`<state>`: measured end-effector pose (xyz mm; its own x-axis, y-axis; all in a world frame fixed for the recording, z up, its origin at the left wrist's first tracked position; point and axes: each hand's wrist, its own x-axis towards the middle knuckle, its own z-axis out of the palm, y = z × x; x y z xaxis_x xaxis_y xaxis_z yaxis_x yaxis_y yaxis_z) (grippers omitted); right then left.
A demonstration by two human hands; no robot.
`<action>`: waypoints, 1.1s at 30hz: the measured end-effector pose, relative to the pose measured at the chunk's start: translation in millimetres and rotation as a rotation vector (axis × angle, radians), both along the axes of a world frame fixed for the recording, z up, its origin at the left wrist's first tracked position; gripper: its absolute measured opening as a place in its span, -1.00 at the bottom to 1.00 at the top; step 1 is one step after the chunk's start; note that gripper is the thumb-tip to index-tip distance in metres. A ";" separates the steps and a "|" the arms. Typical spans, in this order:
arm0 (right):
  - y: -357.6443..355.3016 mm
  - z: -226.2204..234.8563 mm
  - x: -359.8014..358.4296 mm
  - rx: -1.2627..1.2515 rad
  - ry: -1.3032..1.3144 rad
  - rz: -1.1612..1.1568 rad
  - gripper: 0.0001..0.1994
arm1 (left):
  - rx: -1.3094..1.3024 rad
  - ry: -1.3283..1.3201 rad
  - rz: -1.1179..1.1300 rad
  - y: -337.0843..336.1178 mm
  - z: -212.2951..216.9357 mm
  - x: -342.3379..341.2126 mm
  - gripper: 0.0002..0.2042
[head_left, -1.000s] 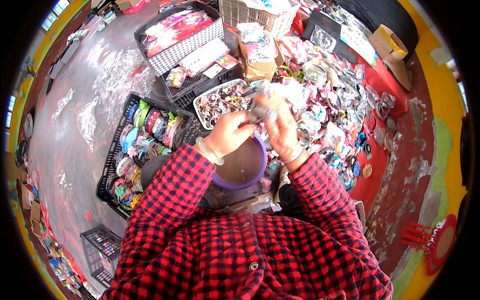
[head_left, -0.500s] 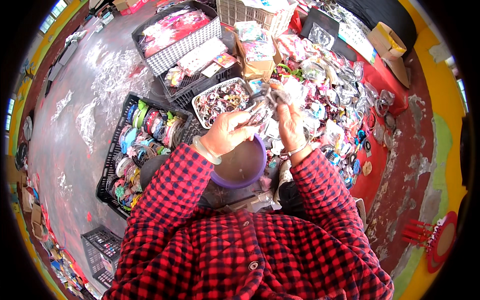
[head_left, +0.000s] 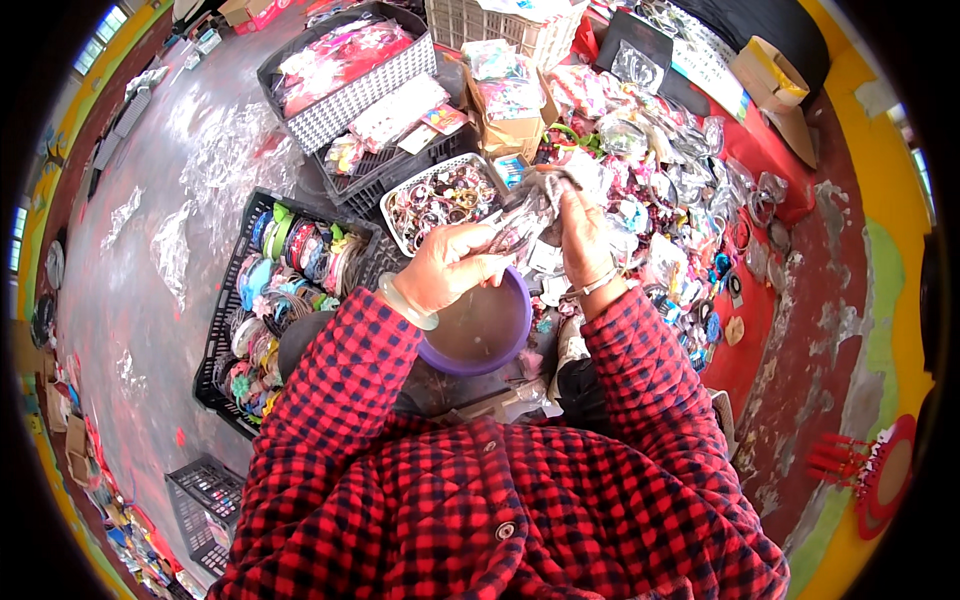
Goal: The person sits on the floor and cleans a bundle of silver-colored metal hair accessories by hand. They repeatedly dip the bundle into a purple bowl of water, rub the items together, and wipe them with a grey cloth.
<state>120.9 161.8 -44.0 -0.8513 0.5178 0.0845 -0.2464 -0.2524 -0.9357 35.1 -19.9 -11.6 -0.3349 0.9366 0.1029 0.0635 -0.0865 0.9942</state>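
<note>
Both hands, the left hand [head_left: 450, 272] and right hand [head_left: 583, 238], are closed together on a crinkled clear plastic packet [head_left: 528, 215], held above a round purple plastic bowl [head_left: 480, 330] by the person's lap. Just beyond sits a white oblong tray of bangles [head_left: 440, 200]; a black crate of coloured rings [head_left: 280, 290] lies to the left on the floor.

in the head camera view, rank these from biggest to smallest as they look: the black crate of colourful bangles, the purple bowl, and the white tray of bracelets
1. Black crate of bangles, clearly the largest.
2. White tray of bracelets and purple bowl look about alike; the bowl sits nearer the camera and the left hand partly covers it, so I won't rank those two.
</note>
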 end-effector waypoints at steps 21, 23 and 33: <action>8.7 24.6 8.1 0.022 -0.009 0.070 -0.72 | 0.000 -0.262 -0.103 -8.8 4.0 -7.9 -0.83; 13.0 23.0 12.4 0.073 -0.035 0.092 -0.72 | 0.012 -0.257 -0.147 -9.0 3.7 -10.6 -0.82; -0.8 34.4 18.6 0.266 -0.154 0.193 -0.78 | -0.086 -0.293 -0.267 -3.1 15.8 -10.2 -0.77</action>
